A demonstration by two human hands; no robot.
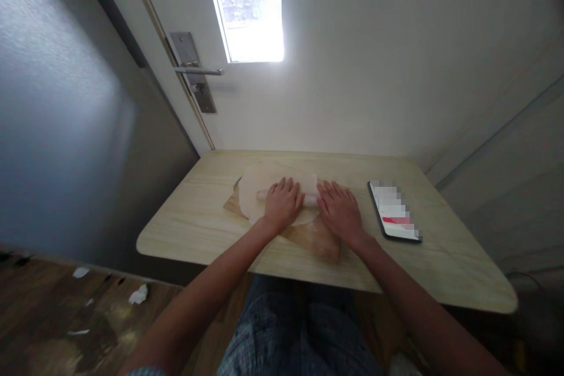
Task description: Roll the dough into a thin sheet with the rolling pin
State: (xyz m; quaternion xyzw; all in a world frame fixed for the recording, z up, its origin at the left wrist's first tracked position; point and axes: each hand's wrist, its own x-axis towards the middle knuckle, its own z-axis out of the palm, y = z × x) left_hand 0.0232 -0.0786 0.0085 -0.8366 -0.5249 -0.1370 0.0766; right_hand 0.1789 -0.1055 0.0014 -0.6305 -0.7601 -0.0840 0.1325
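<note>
A pale, flat sheet of dough [252,179] lies spread over a brown wooden board [315,239] on the light wooden table [189,223]. Across the dough rests a light rolling pin [310,200], roughly level from left to right. My left hand [283,200] presses on its left part, with a short end showing beyond the fingers. On the right end lies my right hand [339,208], covering that tip. The fingers of both hands lie over the pin, and a short stretch of it shows between them.
A phone [394,211] with a lit screen lies on the table to the right. Behind the table stands a white door [343,70] with a metal handle [198,71]. Scraps of white paper [138,294] lie on the floor at the lower left.
</note>
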